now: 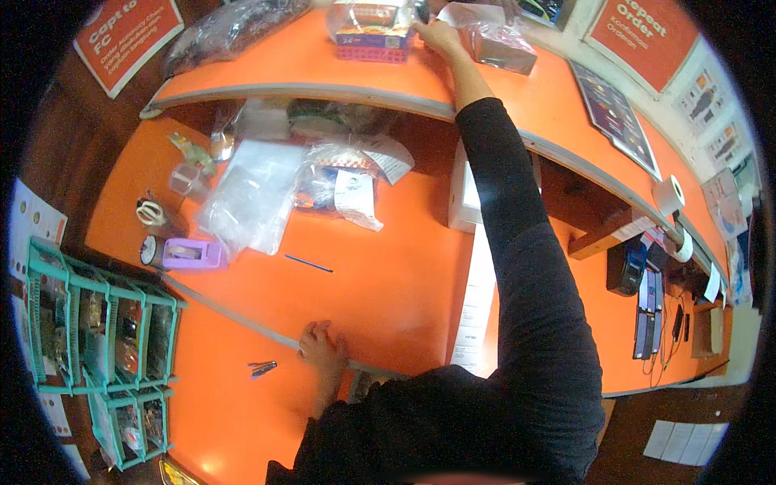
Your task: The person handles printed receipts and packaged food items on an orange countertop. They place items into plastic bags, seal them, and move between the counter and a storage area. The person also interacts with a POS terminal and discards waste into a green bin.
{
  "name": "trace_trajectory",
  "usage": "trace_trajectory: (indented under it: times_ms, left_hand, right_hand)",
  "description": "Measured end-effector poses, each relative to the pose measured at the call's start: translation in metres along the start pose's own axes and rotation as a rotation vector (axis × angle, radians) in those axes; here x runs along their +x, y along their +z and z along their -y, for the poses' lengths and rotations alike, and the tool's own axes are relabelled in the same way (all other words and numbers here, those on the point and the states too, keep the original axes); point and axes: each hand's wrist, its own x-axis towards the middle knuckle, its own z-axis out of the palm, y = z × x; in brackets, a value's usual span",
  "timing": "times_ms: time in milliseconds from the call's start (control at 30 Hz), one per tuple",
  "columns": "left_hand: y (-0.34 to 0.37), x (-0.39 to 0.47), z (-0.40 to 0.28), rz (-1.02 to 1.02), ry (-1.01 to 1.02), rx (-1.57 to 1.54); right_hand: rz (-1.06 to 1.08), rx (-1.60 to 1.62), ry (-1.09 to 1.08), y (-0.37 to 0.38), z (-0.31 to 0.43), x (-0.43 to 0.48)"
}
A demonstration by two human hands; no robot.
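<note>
My right hand [441, 37] is stretched out over the raised orange shelf [291, 63]. Its fingertips are at the side of a clear plastic bag [332, 25] around stacked food boxes [373, 43]; whether they grip it cannot be made out. To the right of that hand is a brown box in clear plastic [500, 45], with a white paper slip at its back. My left hand [323, 348] rests on the lower orange counter [394, 291] at its metal edging strip, fingers spread and nothing held. A small stapler [262, 368] lies left of it, and a blue pen [309, 263] lies farther up.
Under the shelf are clear plastic bags [254, 194] and a bagged package with receipts [357, 193]. A purple tape dispenser [194, 253] and scissors [150, 212] stand left. Green plastic racks [109, 327] border the left. A long paper strip [476, 309] lies beside my right arm.
</note>
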Motion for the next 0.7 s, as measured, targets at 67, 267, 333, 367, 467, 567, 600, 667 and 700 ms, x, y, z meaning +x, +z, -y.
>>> trace_trajectory:
  times_ms: [67, 267, 333, 367, 467, 567, 600, 667, 700]
  left_hand:
    - [0.008, 0.000, -0.007, -0.051, -0.038, 0.109]
    - [0.008, -0.005, -0.007, -0.169, 0.008, 0.026]
    - [0.008, -0.005, -0.007, -0.167, -0.014, 0.019]
    - [0.010, -0.005, -0.008, -0.185, -0.019, 0.016]
    - [0.014, -0.002, -0.009, -0.223, -0.036, 0.035]
    - [0.017, -0.002, -0.007, -0.262, -0.012, 0.070]
    - [0.017, -0.003, -0.006, -0.258, -0.010, 0.058]
    - [0.018, -0.003, -0.004, -0.244, 0.004, 0.036]
    - [0.017, -0.004, -0.003, -0.235, 0.007, 0.027]
  right_hand:
    - [-0.044, -0.176, 0.018, -0.023, 0.011, -0.023]
    - [-0.357, -0.766, -0.026, -0.061, -0.016, -0.061]
    - [-0.326, -0.832, -0.002, -0.061, -0.026, -0.061]
    - [-0.310, -0.879, 0.020, -0.061, -0.028, -0.060]
    - [-0.205, -0.925, 0.059, -0.063, -0.006, -0.056]
    - [-0.407, -0.674, -0.313, -0.065, 0.043, -0.057]
    - [-0.456, -0.535, -0.402, -0.062, 0.065, -0.056]
    - [-0.551, -0.301, -0.535, -0.043, 0.102, -0.060]
    - [-0.599, -0.206, -0.582, -0.034, 0.115, -0.062]
